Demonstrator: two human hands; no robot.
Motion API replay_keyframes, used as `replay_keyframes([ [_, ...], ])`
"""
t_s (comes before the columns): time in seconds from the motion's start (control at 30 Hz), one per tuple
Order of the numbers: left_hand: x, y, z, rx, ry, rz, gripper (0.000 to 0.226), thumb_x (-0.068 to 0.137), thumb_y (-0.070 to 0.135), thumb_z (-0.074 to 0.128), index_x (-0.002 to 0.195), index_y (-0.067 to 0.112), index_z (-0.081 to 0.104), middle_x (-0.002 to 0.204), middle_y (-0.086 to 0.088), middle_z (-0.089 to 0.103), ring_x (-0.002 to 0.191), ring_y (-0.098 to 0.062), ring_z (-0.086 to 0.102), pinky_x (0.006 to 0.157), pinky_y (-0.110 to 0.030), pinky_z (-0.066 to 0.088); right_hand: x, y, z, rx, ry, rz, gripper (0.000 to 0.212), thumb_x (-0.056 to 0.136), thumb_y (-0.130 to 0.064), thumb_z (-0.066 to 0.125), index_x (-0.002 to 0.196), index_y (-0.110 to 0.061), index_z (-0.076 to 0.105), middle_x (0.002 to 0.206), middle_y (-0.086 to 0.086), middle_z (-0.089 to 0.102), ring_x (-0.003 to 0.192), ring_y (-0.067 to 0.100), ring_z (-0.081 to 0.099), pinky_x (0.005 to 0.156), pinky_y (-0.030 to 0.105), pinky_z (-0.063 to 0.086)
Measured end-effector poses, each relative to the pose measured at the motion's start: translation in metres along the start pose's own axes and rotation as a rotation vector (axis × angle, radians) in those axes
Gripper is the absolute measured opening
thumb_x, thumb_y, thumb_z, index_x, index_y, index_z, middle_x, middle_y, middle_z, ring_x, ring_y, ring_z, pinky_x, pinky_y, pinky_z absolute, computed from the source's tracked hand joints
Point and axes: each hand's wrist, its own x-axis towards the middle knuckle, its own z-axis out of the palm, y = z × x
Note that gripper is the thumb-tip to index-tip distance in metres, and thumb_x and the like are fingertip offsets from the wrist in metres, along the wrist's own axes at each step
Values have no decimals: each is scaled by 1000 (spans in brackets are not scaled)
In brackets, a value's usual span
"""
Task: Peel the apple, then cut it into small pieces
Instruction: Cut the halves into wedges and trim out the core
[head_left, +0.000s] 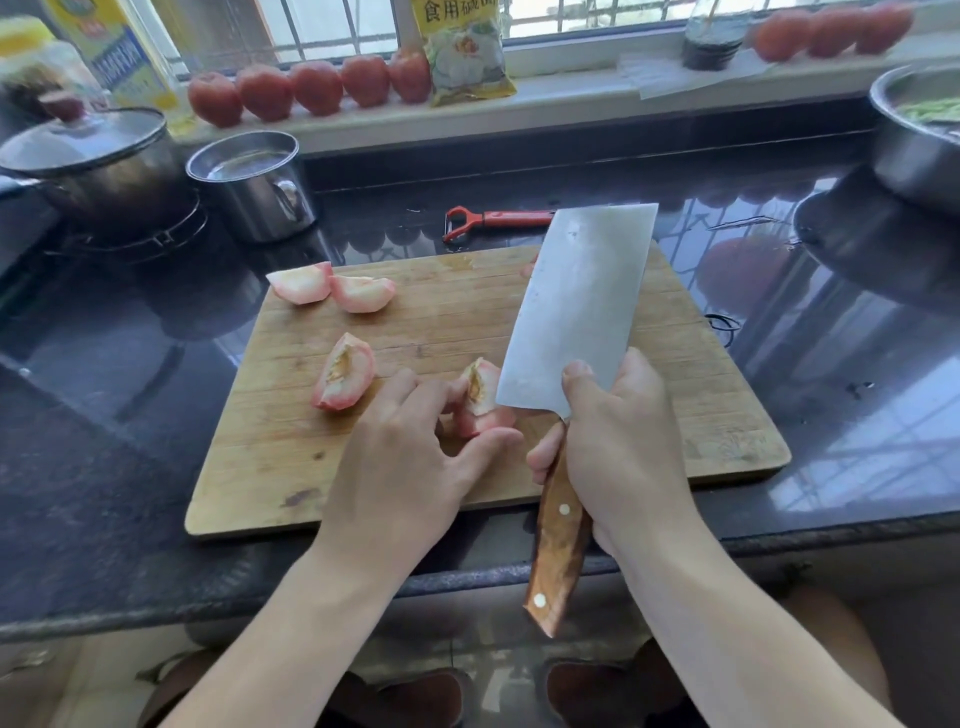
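A peeled apple lies in quarters on the wooden cutting board (675, 364). Two quarters (332, 288) sit at the board's far left, and a third (344, 373) lies nearer the middle with its core side up. My left hand (410, 447) pinches the fourth quarter (480, 397) against the board between fingers and thumb. My right hand (618, 441) grips the wooden handle of a cleaver (582, 306). The broad blade stands just right of the held quarter, its heel touching the piece.
A red peeler (493, 221) lies behind the board. A steel cup (254, 182) and a lidded pot (88, 161) stand at the back left, and a steel bowl (919, 145) at the right. Tomatoes (311, 88) line the windowsill. The counter edge runs close to me.
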Motion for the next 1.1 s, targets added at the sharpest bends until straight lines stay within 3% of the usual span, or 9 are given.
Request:
replay_keyframes([
  [0.17,-1,0,2,-8,14,15,47,76,64,71,93,20,71,83,10,56,75,-6,46,73,-6,37,-4,0,1,-38,2,4,12,103,-21,39,106,-19,51,47,12,61,40,26,61,47,34,51],
  [0.33,0,-2,5,-11,36,33,37,77,55,76,83,21,63,80,9,52,71,-7,44,67,-16,34,-8,-4,3,-94,16,-36,11,102,-18,40,103,-16,50,66,21,66,36,20,60,35,22,41],
  [0.57,2,-6,4,-51,27,42,39,80,54,75,86,16,70,81,7,57,73,-12,52,67,-26,45,-2,-9,12,-84,2,-42,12,102,-15,37,103,-18,49,88,22,66,37,21,61,38,28,47],
  [0.73,3,-4,6,-46,33,36,37,80,50,75,91,15,71,83,6,58,74,-13,55,68,-31,49,5,-10,15,-53,25,-7,14,99,-13,36,94,-23,44,89,28,64,34,21,57,37,28,45],
  [0.97,3,1,8,-73,38,-2,32,80,45,75,90,16,69,84,8,56,77,-12,55,70,-35,51,5,-11,16,-71,26,-7,16,100,-13,35,92,-25,41,90,23,65,37,21,61,39,29,48],
  [1.1,-1,5,8,-54,47,-8,34,78,44,77,93,16,66,87,8,55,78,-14,54,69,-35,51,-3,-8,7,-95,30,41,12,101,-18,36,107,-19,46,86,24,66,38,19,62,41,28,49],
])
